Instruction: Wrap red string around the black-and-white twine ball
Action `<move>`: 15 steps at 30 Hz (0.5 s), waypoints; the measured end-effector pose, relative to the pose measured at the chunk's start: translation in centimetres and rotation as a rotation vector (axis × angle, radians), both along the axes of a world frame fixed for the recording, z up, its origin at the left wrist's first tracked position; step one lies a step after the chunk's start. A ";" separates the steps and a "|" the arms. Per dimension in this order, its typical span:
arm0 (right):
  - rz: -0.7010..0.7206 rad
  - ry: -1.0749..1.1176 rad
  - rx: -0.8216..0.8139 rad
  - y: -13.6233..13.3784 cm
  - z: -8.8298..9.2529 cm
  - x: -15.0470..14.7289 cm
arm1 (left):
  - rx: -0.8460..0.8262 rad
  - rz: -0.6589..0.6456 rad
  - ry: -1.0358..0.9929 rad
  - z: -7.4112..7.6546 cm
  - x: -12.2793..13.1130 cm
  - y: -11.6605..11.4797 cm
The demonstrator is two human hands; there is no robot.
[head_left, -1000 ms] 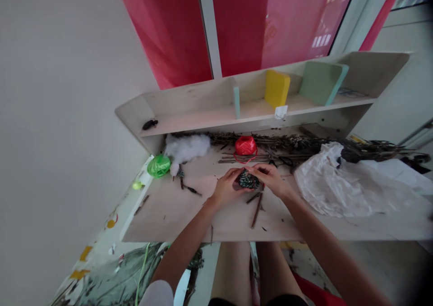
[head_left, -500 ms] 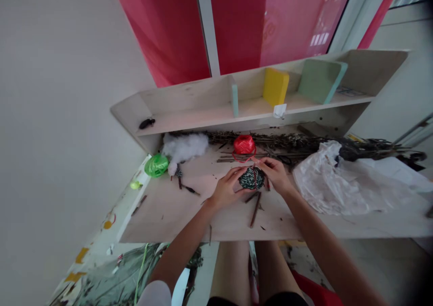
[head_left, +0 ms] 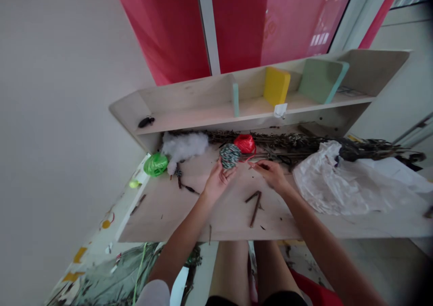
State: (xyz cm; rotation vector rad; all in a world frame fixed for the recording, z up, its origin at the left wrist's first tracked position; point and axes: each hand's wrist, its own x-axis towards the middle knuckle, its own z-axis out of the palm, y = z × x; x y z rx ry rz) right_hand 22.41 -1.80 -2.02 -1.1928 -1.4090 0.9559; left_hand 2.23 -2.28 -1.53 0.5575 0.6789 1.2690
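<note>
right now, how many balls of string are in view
3: green ball at left, red ball at back, speckled ball in left hand; more may be hidden.

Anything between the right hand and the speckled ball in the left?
Nothing bulky shows between the right hand and the speckled ball in the left hand. A red strand curves at the gap's far side; can't tell if it crosses the direct path.

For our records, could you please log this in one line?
left hand: holds twine ball; right hand: apart from it; red ball: behind
</note>
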 end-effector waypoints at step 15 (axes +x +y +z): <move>0.234 -0.108 0.059 -1.5 1.5 -1.0 | 0.275 0.002 0.738 -1.2 0.4 0.0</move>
